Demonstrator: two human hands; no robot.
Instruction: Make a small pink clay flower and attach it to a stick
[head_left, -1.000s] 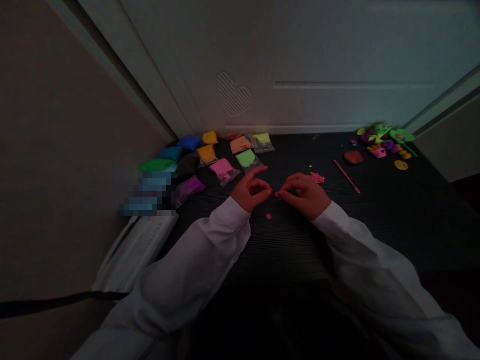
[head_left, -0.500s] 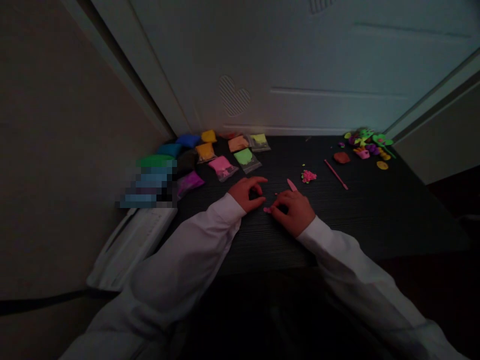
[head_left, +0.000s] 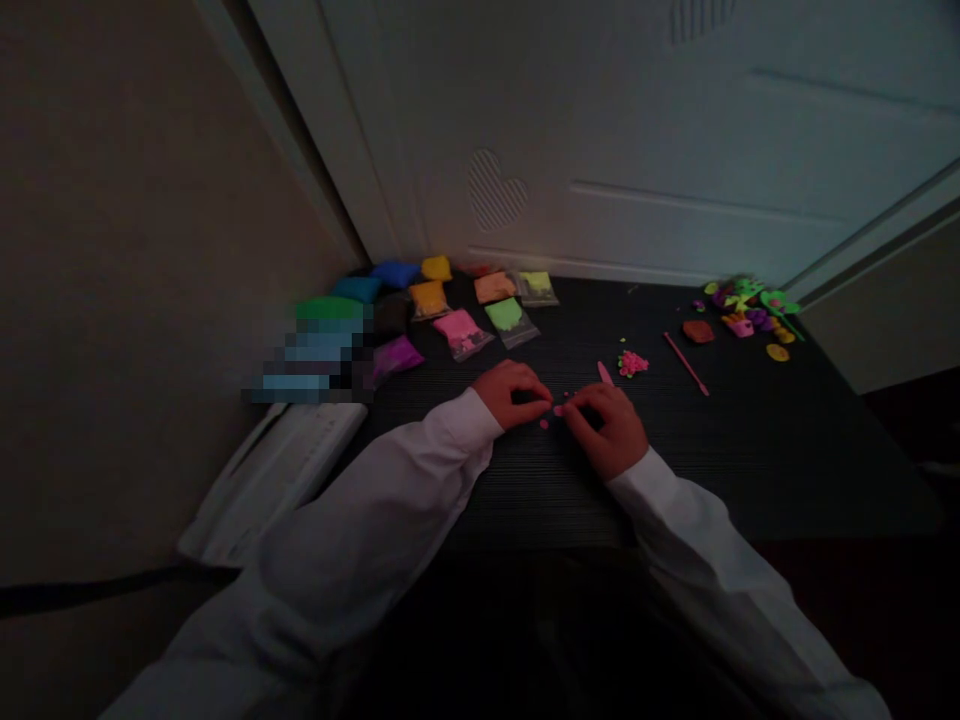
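My left hand [head_left: 514, 394] has its thumb and fingers brought together in a pinch. Its fingertips meet the edge of a small flat piece of pink clay [head_left: 559, 411]; whether they grip it too, I cannot make out. From the other side, my right hand [head_left: 611, 432] pinches that same piece between thumb and forefinger. On the dark table just below lies another small pink clay disc [head_left: 544, 424]. A pink clay knife [head_left: 604, 373] sticks out from behind my right hand. Beyond it sits a cluster of pink clay bits with green edges [head_left: 632, 363].
Bags of coloured clay, including a pink one [head_left: 459, 331] and a green one [head_left: 509, 316], lie at back left. A pink stick tool [head_left: 686, 364], a reddish lump [head_left: 698, 331] and colourful clay flowers [head_left: 757, 310] are at right. A white door [head_left: 630, 130] borders the table [head_left: 750, 460].
My left hand's fingers have closed from an open curve into a pinch and come nearer my right hand. A pink disc now shows apart on the table. The whole view has shifted slightly.
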